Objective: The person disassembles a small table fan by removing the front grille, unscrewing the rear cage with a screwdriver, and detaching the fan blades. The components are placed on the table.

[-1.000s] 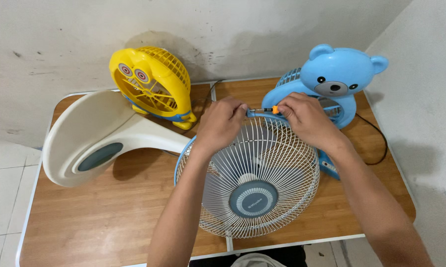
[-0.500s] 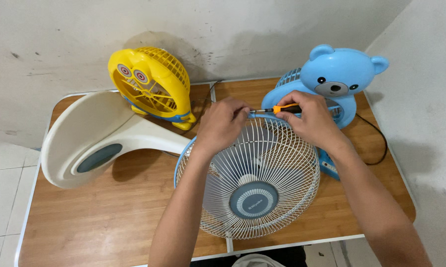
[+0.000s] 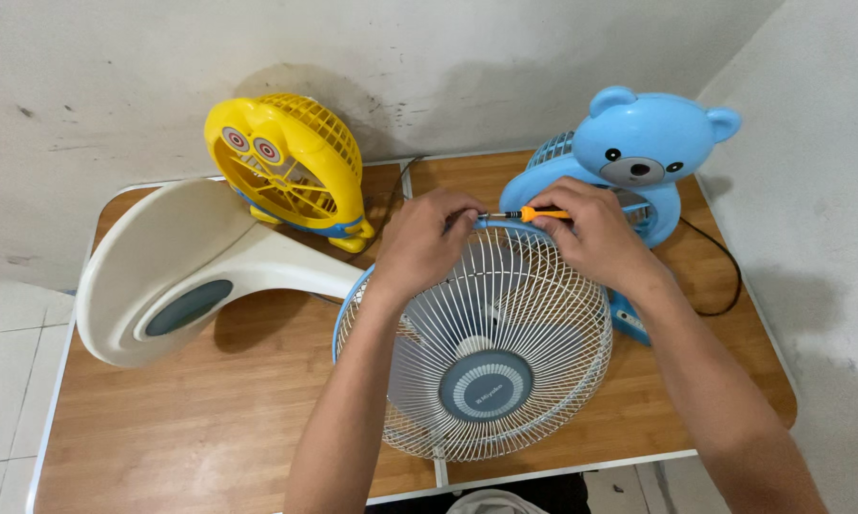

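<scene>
Bare wooden table (image 3: 191, 419) lies open front-left; yellow fan (image 3: 291, 167), blue bear fan (image 3: 629, 162) and wall block the back.

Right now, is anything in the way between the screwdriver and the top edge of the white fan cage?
Nothing visible is. The right hand holds the orange screwdriver, and its tip already reaches the top rim of the fan cage, right beside the left hand gripping that rim.

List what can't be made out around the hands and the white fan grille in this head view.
- Screwdriver tip: hidden behind the left hand.
- The fastener it meets on the fan grille: covered by the fingers.
- Screwdriver handle's rear: wrapped in the right hand.
- Blue bear fan base: behind the right forearm.
</scene>
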